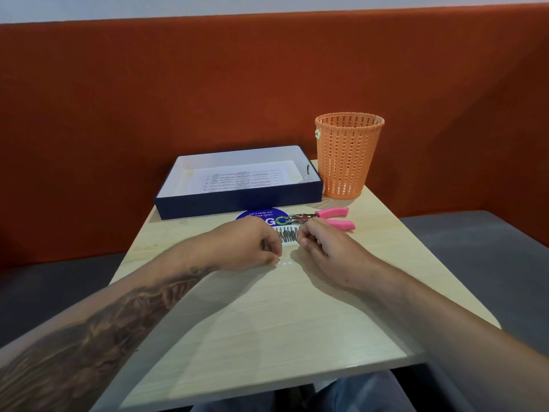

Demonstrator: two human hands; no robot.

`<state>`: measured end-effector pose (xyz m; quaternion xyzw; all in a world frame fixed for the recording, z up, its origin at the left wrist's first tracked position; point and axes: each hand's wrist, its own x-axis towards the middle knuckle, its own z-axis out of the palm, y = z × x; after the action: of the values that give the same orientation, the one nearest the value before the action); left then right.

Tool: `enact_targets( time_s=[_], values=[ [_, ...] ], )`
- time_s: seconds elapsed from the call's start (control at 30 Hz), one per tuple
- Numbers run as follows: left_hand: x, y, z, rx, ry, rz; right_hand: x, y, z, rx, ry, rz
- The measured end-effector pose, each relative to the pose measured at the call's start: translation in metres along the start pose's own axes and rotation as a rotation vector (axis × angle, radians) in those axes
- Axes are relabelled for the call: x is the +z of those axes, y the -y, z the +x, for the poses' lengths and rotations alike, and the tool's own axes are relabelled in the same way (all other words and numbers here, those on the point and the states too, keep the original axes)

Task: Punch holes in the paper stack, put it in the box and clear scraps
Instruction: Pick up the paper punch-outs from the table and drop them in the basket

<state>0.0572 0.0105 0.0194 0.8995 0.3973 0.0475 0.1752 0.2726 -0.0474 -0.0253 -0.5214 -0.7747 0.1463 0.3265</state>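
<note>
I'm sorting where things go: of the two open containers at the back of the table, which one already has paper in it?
The shallow dark blue box: printed sheets lie flat inside it. The tall orange mesh basket beside it shows no paper.

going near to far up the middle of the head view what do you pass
white paper scraps → small printed paper between the hands → round blue sticker → navy box holding the printed paper stack → orange padded backrest
</note>
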Motion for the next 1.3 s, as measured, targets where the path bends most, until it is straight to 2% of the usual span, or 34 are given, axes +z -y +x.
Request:
enact_targets(
  time_s=[0.3,0.43,0.53,0.63,0.73,0.8,0.93,1.07,1.3],
  values=[
    [0.003,-0.022,0.004,0.136,-0.008,0.522,0.001,0.003,-0.002,0.016,-0.011,0.02],
    [0.009,-0.03,0.003,0.204,0.019,0.621,0.0,0.007,-0.003,0.036,-0.008,0.044],
    [0.014,-0.025,0.006,0.144,0.046,0.503,-0.001,0.009,-0.004,0.043,-0.006,0.054],
    [0.011,-0.01,0.008,0.057,0.062,0.212,-0.002,0.008,-0.004,0.037,-0.01,0.049],
    [0.002,-0.004,0.006,-0.011,-0.006,-0.111,-0.003,0.005,-0.003,0.027,-0.019,0.056],
    [-0.005,-0.005,0.008,-0.016,-0.069,-0.222,-0.007,0.001,0.0,0.038,-0.03,0.06],
    [-0.026,-0.01,0.027,0.01,-0.141,-0.329,-0.027,-0.002,0.018,0.022,-0.104,0.07],
    [-0.064,-0.028,0.067,0.072,-0.289,-0.353,-0.081,0.002,0.052,0.004,-0.242,0.015],
    [-0.127,-0.063,0.154,0.141,-0.473,-0.283,-0.171,-0.019,0.125,0.135,-0.397,-0.153]
  ],
)
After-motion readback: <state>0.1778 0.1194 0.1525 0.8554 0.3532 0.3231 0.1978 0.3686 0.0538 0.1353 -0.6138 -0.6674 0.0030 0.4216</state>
